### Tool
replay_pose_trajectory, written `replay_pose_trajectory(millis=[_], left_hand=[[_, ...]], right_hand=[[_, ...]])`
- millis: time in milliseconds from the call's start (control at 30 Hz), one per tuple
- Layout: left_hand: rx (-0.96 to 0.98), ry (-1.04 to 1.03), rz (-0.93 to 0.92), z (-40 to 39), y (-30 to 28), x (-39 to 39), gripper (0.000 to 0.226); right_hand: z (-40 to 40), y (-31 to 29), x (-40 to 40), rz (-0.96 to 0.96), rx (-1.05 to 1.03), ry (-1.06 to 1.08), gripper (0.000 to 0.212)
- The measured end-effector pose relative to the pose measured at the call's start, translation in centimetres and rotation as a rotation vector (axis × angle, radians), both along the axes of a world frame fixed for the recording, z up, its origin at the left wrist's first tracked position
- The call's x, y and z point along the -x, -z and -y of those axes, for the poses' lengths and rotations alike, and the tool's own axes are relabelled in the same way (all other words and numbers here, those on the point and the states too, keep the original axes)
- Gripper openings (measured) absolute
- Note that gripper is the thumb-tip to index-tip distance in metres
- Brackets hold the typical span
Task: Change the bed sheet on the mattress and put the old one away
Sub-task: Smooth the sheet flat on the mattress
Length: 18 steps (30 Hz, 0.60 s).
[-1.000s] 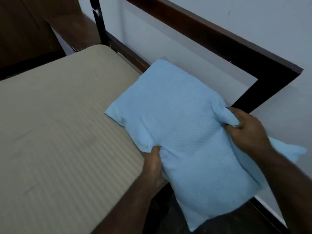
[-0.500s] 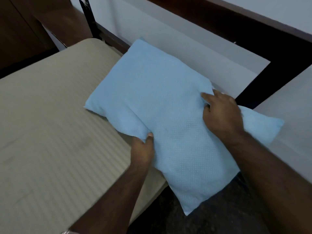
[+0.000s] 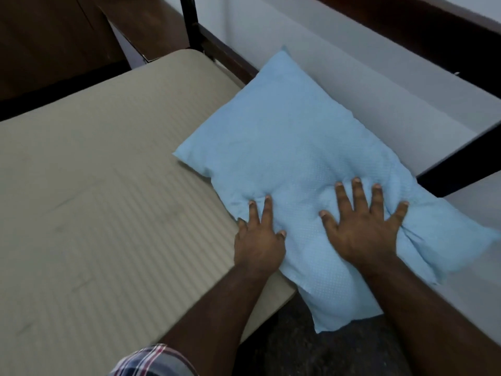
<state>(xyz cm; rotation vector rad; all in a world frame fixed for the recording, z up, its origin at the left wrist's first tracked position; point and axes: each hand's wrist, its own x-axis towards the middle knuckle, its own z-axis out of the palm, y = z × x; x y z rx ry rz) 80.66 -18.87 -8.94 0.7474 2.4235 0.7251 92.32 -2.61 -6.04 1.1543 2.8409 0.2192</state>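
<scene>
On the left we see the mattress (image 3: 89, 213) on its bed. Its beige striped cover lies smooth and flat right up to the far rounded corner. We cannot say for certain whether this striped cloth is the fresh bed sheet or the bare mattress cover, but no loose or crumpled sheet is in view anywhere, so we judge that the old one is already off and away, or at least outside this picture.

Moving toward the middle, our left hand (image 3: 259, 240) rests at the near left edge of the light blue pillow (image 3: 292, 147). Its fingers are fairly straight and press down into the cloth; they do not close around anything, so this grip is wide and holds nothing.

Further right, our right hand (image 3: 363, 229) lies flat on the pillow with all 5 fingers spread, also a wide grip that only presses. The pillow sits on the right end of the mattress, against the dark wooden bed frame (image 3: 458, 169) and the pale wall (image 3: 406, 85). Its near corner hangs over the mattress edge above the dark floor (image 3: 311, 356).

We think the task is near its end: what seems left is to settle the pillow fully onto the mattress.
</scene>
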Motion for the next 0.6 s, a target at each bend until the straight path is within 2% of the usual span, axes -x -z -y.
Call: replay_pose_trajectory(millis=[133, 200, 267, 433, 600], left_hand=[[0.046, 0.021, -0.095, 2.2, -1.8, 0.3, 0.084], [0.043, 0.034, -0.236, 4.4, -2.3, 0.8, 0.084], [0.060, 0.016, -0.299, 7.9, -2.6, 2.0, 0.082], [0.216, -0.103, -0.311, 23.0, -2.2, 5.8, 0.081], [0.393, -0.195, -0.326, 40.5, -1.9, 8.0, 0.076]], right_hand=[[4.3, -1.9, 3.5, -0.108, 0.022, 0.031, 0.071], [7.7, -2.2, 4.7, -0.127, 0.042, -0.047, 0.075], [11.8, -1.9, 6.1, -0.116, 0.089, -0.134, 0.078], [23.2, -0.9, 9.3, -0.218, 0.356, -0.189, 0.082], [39.5, -0.6, 11.5, -0.123, 0.585, -0.298, 0.079]])
